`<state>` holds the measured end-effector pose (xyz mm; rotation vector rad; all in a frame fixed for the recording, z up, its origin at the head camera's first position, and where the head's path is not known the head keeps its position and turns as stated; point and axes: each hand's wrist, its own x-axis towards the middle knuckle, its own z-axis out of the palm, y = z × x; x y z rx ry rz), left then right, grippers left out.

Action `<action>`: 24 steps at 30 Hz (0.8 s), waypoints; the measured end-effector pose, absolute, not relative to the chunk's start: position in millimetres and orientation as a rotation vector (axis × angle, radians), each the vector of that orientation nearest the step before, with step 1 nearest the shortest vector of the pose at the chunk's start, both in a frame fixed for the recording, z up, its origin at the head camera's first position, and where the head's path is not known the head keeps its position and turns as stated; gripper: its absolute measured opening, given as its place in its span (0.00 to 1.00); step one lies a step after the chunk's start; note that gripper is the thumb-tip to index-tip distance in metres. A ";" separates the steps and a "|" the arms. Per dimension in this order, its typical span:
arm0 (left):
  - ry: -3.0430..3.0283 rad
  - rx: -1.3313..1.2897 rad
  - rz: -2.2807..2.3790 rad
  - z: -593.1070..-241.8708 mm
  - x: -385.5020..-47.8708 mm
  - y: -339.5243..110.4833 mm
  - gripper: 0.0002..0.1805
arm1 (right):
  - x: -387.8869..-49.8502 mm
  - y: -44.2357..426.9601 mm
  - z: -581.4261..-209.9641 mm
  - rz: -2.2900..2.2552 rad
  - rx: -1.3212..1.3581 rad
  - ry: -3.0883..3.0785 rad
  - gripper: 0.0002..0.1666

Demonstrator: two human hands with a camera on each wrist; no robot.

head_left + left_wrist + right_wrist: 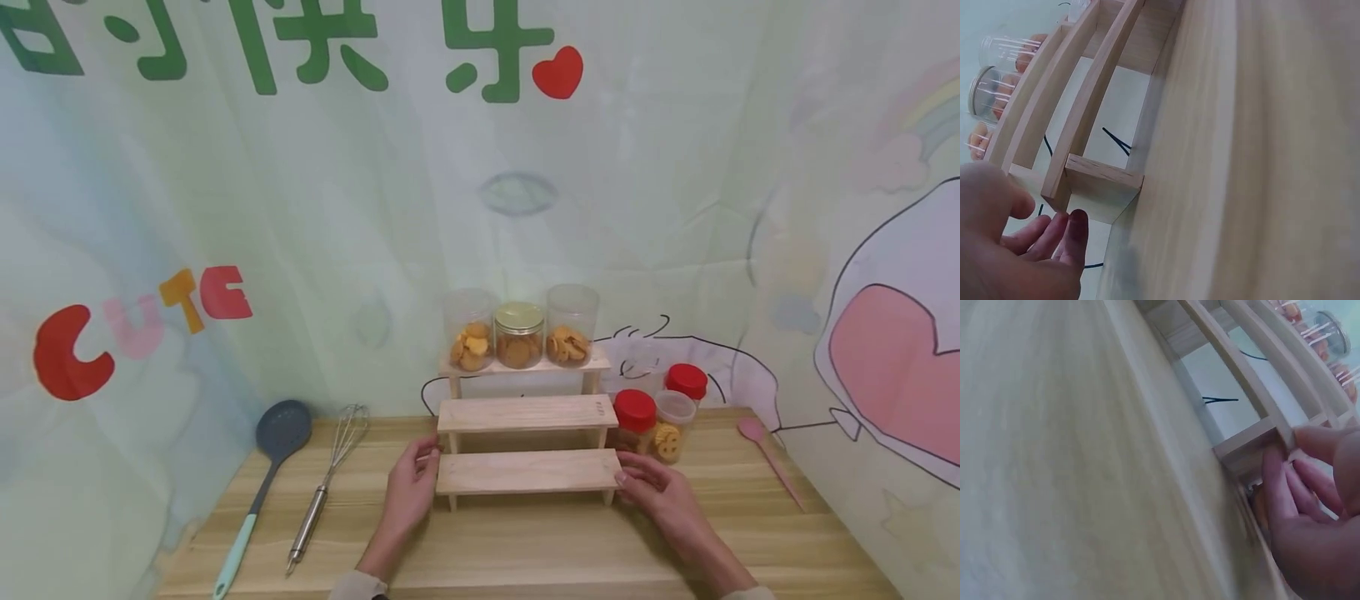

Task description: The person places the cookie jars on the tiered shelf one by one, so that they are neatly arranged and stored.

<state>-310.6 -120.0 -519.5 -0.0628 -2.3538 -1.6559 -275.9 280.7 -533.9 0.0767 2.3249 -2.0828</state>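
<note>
The three-tier wooden rack (525, 412) stands by the desk's (555, 550) back edge, long axis parallel to it, descending toward the front. The right hand (662, 496) pinches the lowest shelf's (528, 472) right end; the left hand (409, 487), half spread, has fingertips at its left end.

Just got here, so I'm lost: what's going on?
A person is handling a stepped wooden shelf on the table. The right hand grips the right end of the lowest step; the left hand is at the opposite end, close to or touching it. Three cookie jars stand on the top step, and two red-lidded jars stand to the shelf's right.
</note>
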 end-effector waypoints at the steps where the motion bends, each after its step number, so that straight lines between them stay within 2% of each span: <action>1: -2.357 -0.066 -1.655 -520.4 -308.6 -120.4 0.16 | -275.4 280.6 -531.3 -2.063 0.082 2.371 0.33; 7: -2.360 -0.084 -1.703 -523.5 -301.0 -123.5 0.15 | -271.4 282.4 -512.9 -1.941 0.102 2.735 0.25; 15: -2.322 -0.091 -1.840 -525.2 -297.3 -127.2 0.18 | -272.6 282.0 -490.2 -1.927 0.156 3.059 0.21; 24: -2.287 -0.086 -1.916 -529.0 -295.5 -127.8 0.20 | -290.4 286.0 -471.4 -1.703 0.000 3.315 0.30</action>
